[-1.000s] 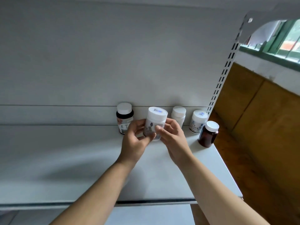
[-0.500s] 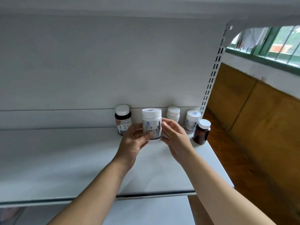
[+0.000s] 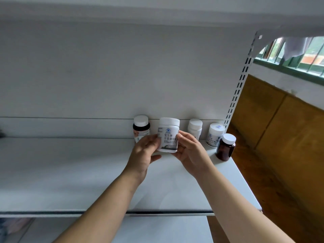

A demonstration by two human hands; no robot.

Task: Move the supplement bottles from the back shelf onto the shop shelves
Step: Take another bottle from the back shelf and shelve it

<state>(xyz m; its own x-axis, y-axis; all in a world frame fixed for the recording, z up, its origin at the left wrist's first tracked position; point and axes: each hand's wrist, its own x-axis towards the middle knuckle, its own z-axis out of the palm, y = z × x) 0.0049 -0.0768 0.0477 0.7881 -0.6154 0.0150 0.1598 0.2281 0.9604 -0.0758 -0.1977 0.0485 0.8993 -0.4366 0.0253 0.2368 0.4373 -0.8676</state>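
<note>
left hand point(image 3: 146, 151) + right hand point(image 3: 190, 151): both closed on white bottle point(image 3: 168, 135), upright | bottle: just above shelf point(image 3: 70, 172), near back | four bottles along back wall

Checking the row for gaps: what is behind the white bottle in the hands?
Behind the white bottle only the shelf's back panel shows, above its cap. Whatever stands directly behind it is covered by it and both hands.

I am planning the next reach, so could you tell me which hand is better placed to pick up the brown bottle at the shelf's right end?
Right, probably. The right hand is nearer the brown bottle; the left hand is beyond the white bottle both hold.
</note>
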